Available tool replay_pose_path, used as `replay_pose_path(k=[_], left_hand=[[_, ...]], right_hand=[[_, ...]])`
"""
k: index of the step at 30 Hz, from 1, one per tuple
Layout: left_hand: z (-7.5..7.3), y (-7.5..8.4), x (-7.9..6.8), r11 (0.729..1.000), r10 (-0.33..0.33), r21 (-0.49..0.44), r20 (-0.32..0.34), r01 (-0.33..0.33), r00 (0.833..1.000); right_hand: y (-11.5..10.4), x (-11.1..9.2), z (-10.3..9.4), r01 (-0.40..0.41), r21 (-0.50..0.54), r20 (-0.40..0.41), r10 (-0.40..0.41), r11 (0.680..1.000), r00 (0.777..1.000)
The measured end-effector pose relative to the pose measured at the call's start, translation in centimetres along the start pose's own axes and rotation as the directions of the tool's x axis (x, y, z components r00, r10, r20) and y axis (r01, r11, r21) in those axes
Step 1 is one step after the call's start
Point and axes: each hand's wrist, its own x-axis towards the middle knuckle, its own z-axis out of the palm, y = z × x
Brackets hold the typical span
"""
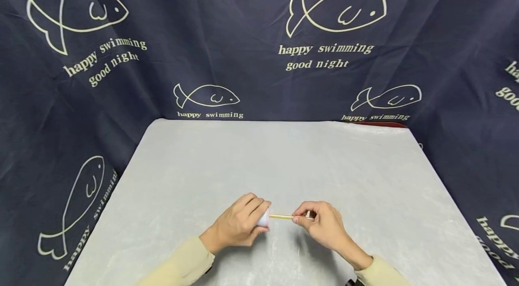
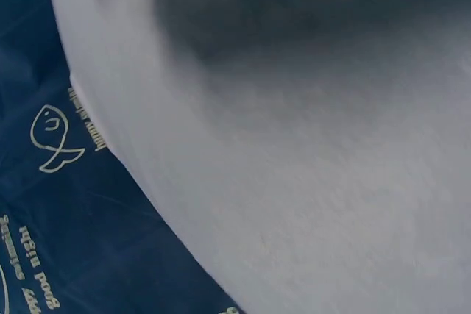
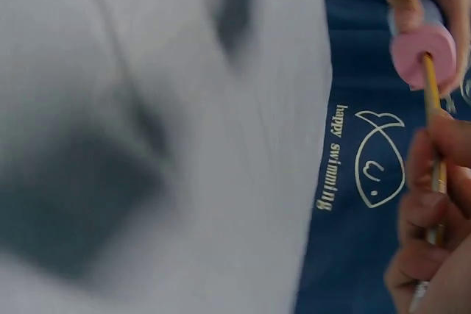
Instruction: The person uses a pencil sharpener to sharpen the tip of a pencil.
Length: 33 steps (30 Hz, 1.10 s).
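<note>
My left hand [image 1: 239, 222] grips a small pencil sharpener [image 1: 264, 219], a pale cylinder. In the right wrist view its round pink end face [image 3: 411, 56] has a hole in the middle. A thin yellow pencil [image 1: 280, 217] runs from that hole to my right hand [image 1: 324, 226], its near end inside the sharpener and out of sight. My right fingers and thumb pinch the pencil along its rear part. Both hands are held over the front middle of the table, facing each other. The left wrist view shows neither hand.
A light grey cloth covers the table [image 1: 251, 160], with hand shadows on it. Dark blue curtains [image 1: 259, 74] printed with fish and lettering stand behind and at both sides. A red edge [image 1: 385, 124] shows at the table's back right.
</note>
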Motion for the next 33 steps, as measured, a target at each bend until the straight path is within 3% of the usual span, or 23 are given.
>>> replay_pose_path(k=[2, 5, 9, 11, 12, 14, 15, 16, 18, 20, 21, 22, 23, 25, 26, 28, 30, 31, 33], left_hand=[[0.0, -0.1, 0.0, 0.994, 0.077, 0.083, -0.041, -0.073, 0.996], [-0.1, -0.2, 0.1, 0.985, 0.118, 0.134, -0.055, -0.110, 0.991], [-0.7, -0.7, 0.2, 0.996, 0.044, 0.077, 0.016, -0.045, 0.999], [-1.2, -1.1, 0.3, 1.000, -0.030, 0.003, 0.076, 0.030, 0.997], [-1.5, -1.3, 0.3, 0.996, -0.074, -0.043, 0.112, 0.079, 0.991], [-2.1, -1.5, 0.5, 0.967, -0.176, -0.146, 0.202, 0.207, 0.963], [-2.4, -1.6, 0.7, 0.938, -0.231, -0.195, 0.265, 0.286, 0.936], [-2.7, -1.7, 0.9, 0.895, -0.286, -0.242, 0.332, 0.374, 0.899], [-3.3, -2.0, 1.4, 0.779, -0.367, -0.326, 0.456, 0.536, 0.811], [-3.7, -2.3, 1.9, 0.645, -0.401, -0.391, 0.559, 0.657, 0.726], [-3.9, -2.5, 2.1, 0.588, -0.398, -0.418, 0.596, 0.693, 0.697], [-4.0, -2.7, 2.3, 0.543, -0.386, -0.448, 0.618, 0.710, 0.685], [-4.2, -2.9, 2.4, 0.514, -0.370, -0.474, 0.630, 0.715, 0.683], [-4.3, -3.2, 2.7, 0.492, -0.335, -0.501, 0.645, 0.711, 0.687], [-4.3, -3.3, 2.8, 0.492, -0.325, -0.506, 0.648, 0.708, 0.689], [-4.2, -3.3, 2.9, 0.502, -0.326, -0.498, 0.648, 0.707, 0.688], [-4.0, -3.0, 2.9, 0.547, -0.337, -0.475, 0.629, 0.689, 0.701], [-3.9, -2.8, 2.9, 0.582, -0.342, -0.464, 0.606, 0.668, 0.718], [-3.5, -2.4, 2.5, 0.687, -0.336, -0.430, 0.527, 0.586, 0.780]], right_hand=[[0.0, 0.3, -0.3, -0.124, 0.117, 0.110, 0.111, 0.985, 0.988], [0.1, 0.6, -0.4, -0.157, 0.167, 0.170, 0.128, 0.973, 0.977], [0.0, 0.5, 0.2, 0.018, -0.016, 0.048, -0.017, 1.000, 0.999], [0.1, 0.5, 0.6, 0.137, -0.142, -0.044, -0.144, 0.980, 0.989], [0.2, 0.5, 0.7, 0.201, -0.199, -0.084, -0.221, 0.959, 0.972], [0.5, 0.6, 1.0, 0.317, -0.308, -0.151, -0.375, 0.897, 0.914], [0.6, 0.7, 1.1, 0.368, -0.354, -0.174, -0.447, 0.860, 0.877], [0.7, 0.9, 1.1, 0.414, -0.397, -0.197, -0.517, 0.819, 0.833], [1.0, 1.4, 1.3, 0.496, -0.492, -0.239, -0.659, 0.715, 0.713], [0.7, 1.7, 1.1, 0.550, -0.560, -0.264, -0.762, 0.620, 0.591], [0.4, 1.9, 1.0, 0.571, -0.586, -0.274, -0.803, 0.576, 0.529], [0.2, 2.1, 1.0, 0.585, -0.608, -0.283, -0.835, 0.536, 0.471], [0.1, 2.2, 0.9, 0.597, -0.620, -0.289, -0.856, 0.509, 0.429], [-0.2, 2.4, 0.9, 0.627, -0.616, -0.299, -0.878, 0.477, 0.374], [-0.2, 2.5, 1.0, 0.641, -0.604, -0.305, -0.881, 0.472, 0.362], [0.2, 2.5, 1.2, 0.655, -0.574, -0.322, -0.871, 0.491, 0.371], [0.3, 2.3, 1.3, 0.655, -0.520, -0.345, -0.836, 0.549, 0.426], [0.3, 2.2, 1.3, 0.645, -0.487, -0.351, -0.808, 0.589, 0.473], [0.2, 1.8, 1.1, 0.598, -0.408, -0.345, -0.723, 0.690, 0.598]])
